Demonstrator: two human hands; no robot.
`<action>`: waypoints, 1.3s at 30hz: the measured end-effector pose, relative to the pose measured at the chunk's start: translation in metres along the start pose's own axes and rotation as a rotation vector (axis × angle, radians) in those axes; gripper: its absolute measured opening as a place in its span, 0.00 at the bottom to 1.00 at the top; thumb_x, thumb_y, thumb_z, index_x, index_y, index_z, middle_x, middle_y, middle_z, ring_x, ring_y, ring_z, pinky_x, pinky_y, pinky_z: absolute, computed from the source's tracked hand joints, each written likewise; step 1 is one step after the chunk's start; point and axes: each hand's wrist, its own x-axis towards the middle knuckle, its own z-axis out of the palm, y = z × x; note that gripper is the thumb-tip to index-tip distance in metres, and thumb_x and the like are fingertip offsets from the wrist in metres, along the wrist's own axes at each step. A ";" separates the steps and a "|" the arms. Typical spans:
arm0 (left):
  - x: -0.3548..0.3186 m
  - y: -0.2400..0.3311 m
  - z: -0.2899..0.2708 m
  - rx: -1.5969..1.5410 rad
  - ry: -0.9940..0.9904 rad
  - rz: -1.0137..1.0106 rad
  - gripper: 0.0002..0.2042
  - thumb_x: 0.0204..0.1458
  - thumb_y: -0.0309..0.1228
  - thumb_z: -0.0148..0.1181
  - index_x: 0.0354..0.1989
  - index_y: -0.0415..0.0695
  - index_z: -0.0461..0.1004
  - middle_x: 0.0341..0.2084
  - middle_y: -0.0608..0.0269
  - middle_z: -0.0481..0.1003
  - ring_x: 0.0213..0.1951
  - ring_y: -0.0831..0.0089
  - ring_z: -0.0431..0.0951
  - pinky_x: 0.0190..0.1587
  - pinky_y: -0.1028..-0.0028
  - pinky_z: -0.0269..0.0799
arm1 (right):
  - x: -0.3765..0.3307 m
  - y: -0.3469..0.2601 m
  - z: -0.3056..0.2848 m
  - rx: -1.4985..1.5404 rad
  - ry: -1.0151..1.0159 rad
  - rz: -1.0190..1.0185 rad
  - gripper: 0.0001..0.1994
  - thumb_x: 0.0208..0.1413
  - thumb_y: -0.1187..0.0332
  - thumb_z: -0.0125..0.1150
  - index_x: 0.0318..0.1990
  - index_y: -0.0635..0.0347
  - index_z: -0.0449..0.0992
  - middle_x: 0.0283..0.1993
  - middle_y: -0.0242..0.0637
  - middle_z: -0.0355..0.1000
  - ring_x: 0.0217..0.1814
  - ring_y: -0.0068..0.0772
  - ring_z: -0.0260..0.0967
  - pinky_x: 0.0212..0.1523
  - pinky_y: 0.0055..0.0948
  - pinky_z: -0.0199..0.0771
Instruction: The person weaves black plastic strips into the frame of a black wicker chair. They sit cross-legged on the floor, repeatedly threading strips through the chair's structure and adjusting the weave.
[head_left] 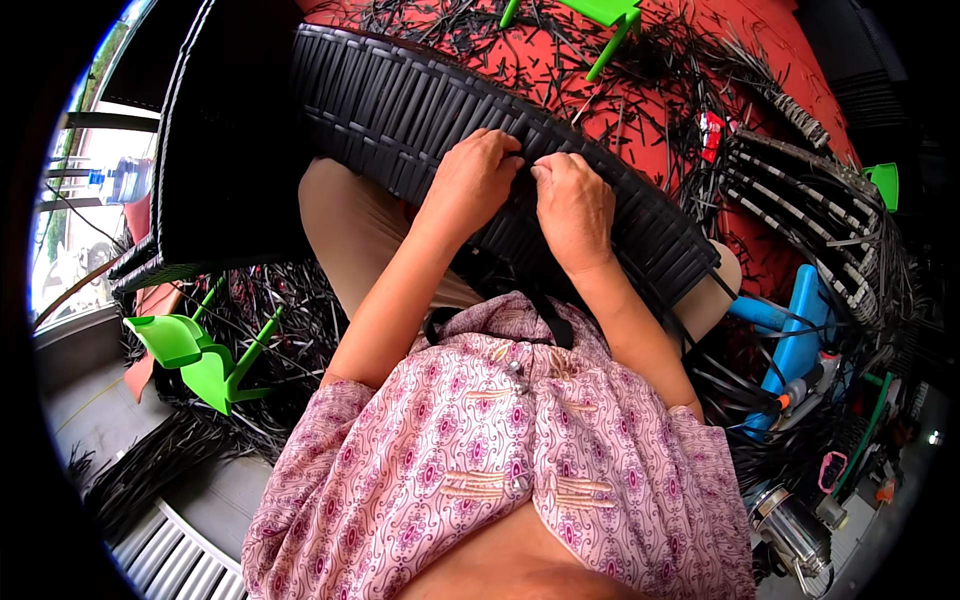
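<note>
Across my knees lies a long black woven panel (400, 105), made of flat wicker-like strips and running from the upper left to the lower right. My left hand (476, 175) is on the middle of it, fingers curled and thumb pressed inward. Close beside it, with a small gap, my right hand (573, 205) is closed too, its thumb and forefinger pinched together. Both sets of fingertips meet the dark weave. Black against black, whatever they pinch cannot be made out.
A large black woven piece (225, 140) rises at the left. Black strips (640, 110) litter the red floor (740, 30). A green plastic chair (210, 365) lies at left; a blue plastic object (795, 335) and power tool (800, 390) lie at right, below a strip-wrapped frame (800, 200).
</note>
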 end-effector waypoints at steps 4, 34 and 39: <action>-0.005 -0.002 -0.006 -0.179 -0.019 -0.181 0.09 0.55 0.26 0.63 0.41 0.34 0.77 0.27 0.56 0.79 0.25 0.70 0.80 0.29 0.71 0.75 | -0.002 -0.010 0.004 -0.074 0.010 -0.013 0.08 0.61 0.66 0.60 0.33 0.61 0.75 0.33 0.45 0.74 0.35 0.50 0.76 0.36 0.45 0.77; 0.003 0.000 -0.012 0.260 0.206 -0.141 0.10 0.53 0.33 0.67 0.36 0.40 0.78 0.34 0.54 0.79 0.36 0.54 0.81 0.40 0.62 0.76 | 0.000 -0.012 0.013 0.928 0.026 0.360 0.08 0.60 0.72 0.66 0.43 0.67 0.81 0.32 0.31 0.73 0.24 0.19 0.73 0.22 0.19 0.68; 0.004 -0.012 -0.012 0.210 0.232 -0.041 0.08 0.53 0.30 0.66 0.35 0.37 0.78 0.32 0.52 0.79 0.34 0.55 0.81 0.38 0.64 0.76 | 0.003 -0.014 0.015 0.897 0.017 0.406 0.09 0.58 0.74 0.66 0.44 0.68 0.80 0.29 0.33 0.75 0.23 0.19 0.73 0.24 0.20 0.72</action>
